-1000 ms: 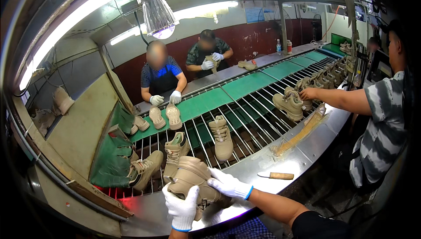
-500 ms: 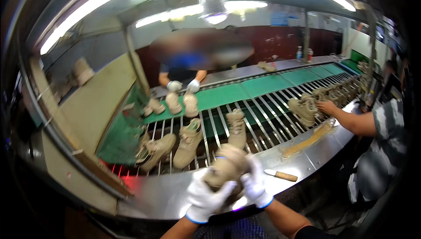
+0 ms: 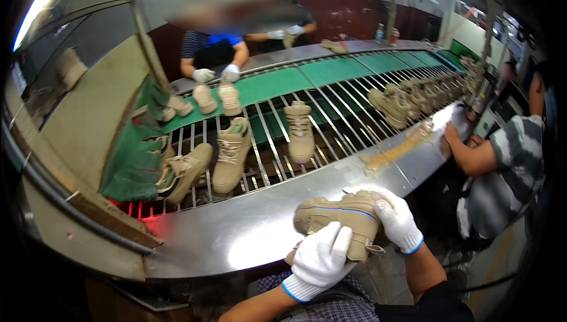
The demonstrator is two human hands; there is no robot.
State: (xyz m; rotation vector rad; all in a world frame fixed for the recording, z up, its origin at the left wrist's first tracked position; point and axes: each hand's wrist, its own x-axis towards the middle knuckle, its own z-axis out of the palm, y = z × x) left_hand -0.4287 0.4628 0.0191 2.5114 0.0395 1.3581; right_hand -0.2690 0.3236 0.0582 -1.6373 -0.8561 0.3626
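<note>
A tan shoe (image 3: 339, 211) is held on its side over the near edge of the metal ledge, its sole edge turned upward. A thin blue line runs along the seam between sole and upper. My left hand (image 3: 322, 257), in a white knitted glove, is closed around the lower side of the shoe. At the shoe's right end, my right hand (image 3: 398, 221), gloved alike, grips it with the fingers partly hidden behind. A pull loop hangs from the shoe between the two hands. Another tan patch shows beside my left wrist; I cannot tell what it belongs to.
Beyond the ledge (image 3: 236, 245) runs a slatted metal conveyor (image 3: 266, 139) with green panels (image 3: 322, 74). Tan shoes (image 3: 232, 156) stand on it, several more in a row at right. A gloved co-worker (image 3: 212, 56) faces me across it; another person (image 3: 502, 150) is at right.
The shoe has moved right and toward me in both hands, and it is turned onto its side. My view has shifted downward. The wooden-handled knife on the ledge is now mostly hidden.
</note>
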